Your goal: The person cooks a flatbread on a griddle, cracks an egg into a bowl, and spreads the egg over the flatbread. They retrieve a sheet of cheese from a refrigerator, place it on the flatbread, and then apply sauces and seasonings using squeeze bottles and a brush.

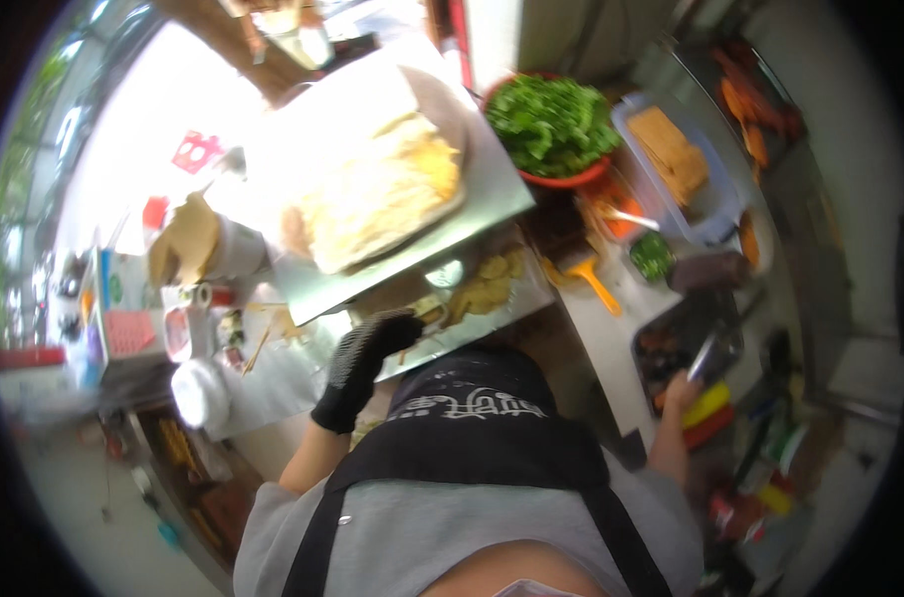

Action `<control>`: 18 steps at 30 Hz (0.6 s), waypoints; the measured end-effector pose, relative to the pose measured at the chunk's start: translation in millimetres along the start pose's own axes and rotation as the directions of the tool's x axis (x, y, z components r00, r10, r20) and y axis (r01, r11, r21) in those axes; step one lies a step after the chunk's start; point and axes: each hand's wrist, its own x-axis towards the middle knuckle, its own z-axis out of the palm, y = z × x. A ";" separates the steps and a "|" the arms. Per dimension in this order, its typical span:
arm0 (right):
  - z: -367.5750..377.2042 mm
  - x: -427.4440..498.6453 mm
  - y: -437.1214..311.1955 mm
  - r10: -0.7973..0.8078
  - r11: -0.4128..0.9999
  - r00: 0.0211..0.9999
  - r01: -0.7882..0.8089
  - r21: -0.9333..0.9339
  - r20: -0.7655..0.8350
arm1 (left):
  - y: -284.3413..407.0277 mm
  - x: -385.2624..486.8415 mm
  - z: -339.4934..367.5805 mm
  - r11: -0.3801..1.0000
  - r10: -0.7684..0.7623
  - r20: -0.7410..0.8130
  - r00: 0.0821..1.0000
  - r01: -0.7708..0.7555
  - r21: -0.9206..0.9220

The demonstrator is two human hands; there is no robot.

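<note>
My left hand, in a black knitted glove with pale grip dots, is at the front of a metal drawer or tray below the griddle. Its fingertips are beside a small pale piece, and blur hides whether they hold it. Flat tan bread pieces lie in that tray. On the other side, my bare right hand grips a shiny metal utensil, perhaps tongs, over a black tray of dark brown food.
Above the tray, a metal-topped griddle carries a large pale-yellow flatbread, partly overexposed. Lettuce fills a red bowl. A blue-grey bin holds tan slabs. An orange-handled scraper or brush and chopped greens are nearby.
</note>
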 end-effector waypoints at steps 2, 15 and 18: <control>-19.2 -41.5 -19.1 -0.107 0.983 0.994 0.101 0.151 0.033 | 0.6 -2.3 5.8 0.996 0.009 -0.002 1.000 -0.009 -0.088; -56.0 -257.2 -262.3 -0.777 0.604 0.161 -0.082 0.793 0.609 | -3.7 -19.5 4.8 0.989 0.124 -0.168 0.978 -0.136 -0.059; -70.4 -275.8 -263.9 -0.733 0.670 0.057 -0.119 0.733 0.678 | -12.6 -31.9 0.3 0.987 0.143 -0.231 0.962 -0.157 -0.043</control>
